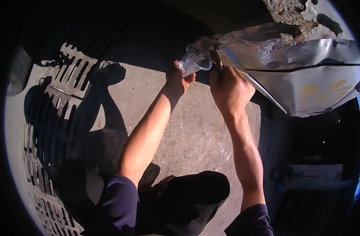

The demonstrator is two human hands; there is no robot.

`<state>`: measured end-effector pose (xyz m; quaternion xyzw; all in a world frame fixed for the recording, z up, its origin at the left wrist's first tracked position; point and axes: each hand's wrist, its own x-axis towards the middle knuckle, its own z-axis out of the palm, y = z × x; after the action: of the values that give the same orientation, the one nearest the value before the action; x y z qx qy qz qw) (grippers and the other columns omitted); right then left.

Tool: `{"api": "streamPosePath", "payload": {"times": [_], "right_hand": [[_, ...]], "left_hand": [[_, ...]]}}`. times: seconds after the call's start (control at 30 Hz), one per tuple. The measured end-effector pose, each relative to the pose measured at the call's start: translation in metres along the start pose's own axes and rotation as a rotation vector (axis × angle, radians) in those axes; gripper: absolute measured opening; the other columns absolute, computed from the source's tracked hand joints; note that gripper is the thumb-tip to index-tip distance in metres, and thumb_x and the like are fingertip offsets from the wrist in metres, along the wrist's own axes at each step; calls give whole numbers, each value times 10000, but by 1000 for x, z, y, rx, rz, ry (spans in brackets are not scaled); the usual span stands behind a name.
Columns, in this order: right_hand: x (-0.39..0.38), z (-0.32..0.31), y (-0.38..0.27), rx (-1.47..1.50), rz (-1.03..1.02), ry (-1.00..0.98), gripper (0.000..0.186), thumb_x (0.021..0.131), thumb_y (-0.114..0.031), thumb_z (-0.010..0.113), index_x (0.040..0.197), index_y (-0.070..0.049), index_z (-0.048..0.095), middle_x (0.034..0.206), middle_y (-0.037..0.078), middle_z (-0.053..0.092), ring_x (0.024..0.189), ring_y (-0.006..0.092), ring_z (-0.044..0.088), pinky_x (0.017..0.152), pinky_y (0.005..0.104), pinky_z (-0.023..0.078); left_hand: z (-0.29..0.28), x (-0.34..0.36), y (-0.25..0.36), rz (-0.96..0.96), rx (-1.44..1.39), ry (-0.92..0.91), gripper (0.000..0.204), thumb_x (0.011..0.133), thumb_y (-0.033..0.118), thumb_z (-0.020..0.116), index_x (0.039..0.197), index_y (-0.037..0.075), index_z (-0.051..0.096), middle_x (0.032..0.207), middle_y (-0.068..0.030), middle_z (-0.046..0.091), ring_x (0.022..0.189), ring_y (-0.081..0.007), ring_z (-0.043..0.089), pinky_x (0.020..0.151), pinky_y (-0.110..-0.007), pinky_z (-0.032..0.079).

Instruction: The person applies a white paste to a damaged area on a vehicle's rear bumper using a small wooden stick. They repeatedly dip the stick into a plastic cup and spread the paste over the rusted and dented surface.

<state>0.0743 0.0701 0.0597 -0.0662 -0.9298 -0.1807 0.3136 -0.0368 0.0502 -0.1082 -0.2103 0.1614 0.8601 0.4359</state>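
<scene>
Concrete floor (192, 129) below, left fingers (191, 78) curled round clear cup (193, 63), likely light, crushable, best base-held; right fingers (216, 84) clenched dark object (219, 65).

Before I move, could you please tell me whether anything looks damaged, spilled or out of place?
The speckled surface at the upper right looks ragged, as if flaking, and the silver sheeting below it is crumpled. I see no spill near the clear cup, though deep shadow hides much.
</scene>
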Motion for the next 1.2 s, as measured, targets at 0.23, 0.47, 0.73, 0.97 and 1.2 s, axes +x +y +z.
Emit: {"api": "streamPosePath", "payload": {"times": [0.23,0.47,0.73,0.97,1.2], "right_hand": [[-7,4,-13,94,32,75,298,811,-265,769,653,-110,569,619,42,575,499,259,608,453,385,454],[-4,5,-13,108,57,142,269,755,-208,810,664,-101,580,639,53,585,530,269,613,468,376,451],[-6,10,-13,122,111,122,277,741,-199,832,706,-97,576,672,57,573,560,272,623,495,378,461],[-32,-13,3,204,128,209,263,678,-153,826,713,-118,567,662,30,520,546,222,600,488,348,462],[-23,6,16,311,164,178,223,755,-222,809,753,-101,622,700,50,571,598,241,648,526,374,499]], "left_hand": [[-5,9,-3,42,15,36,596,1058,590,449,1280,45,544,1070,-155,658,857,-267,656,746,-387,576],[-11,15,-3,29,39,8,549,1062,552,442,1251,53,571,1077,-148,645,867,-261,635,788,-388,555],[-19,24,1,-9,-37,-77,552,1052,556,465,1299,69,544,1143,-143,615,924,-269,605,806,-388,543],[-20,24,10,8,64,16,556,1046,556,459,1286,61,541,1078,-156,624,865,-262,614,765,-395,542],[-20,16,22,74,141,-177,379,1056,385,446,1232,122,654,1137,-31,702,997,-217,662,925,-368,523]]}}
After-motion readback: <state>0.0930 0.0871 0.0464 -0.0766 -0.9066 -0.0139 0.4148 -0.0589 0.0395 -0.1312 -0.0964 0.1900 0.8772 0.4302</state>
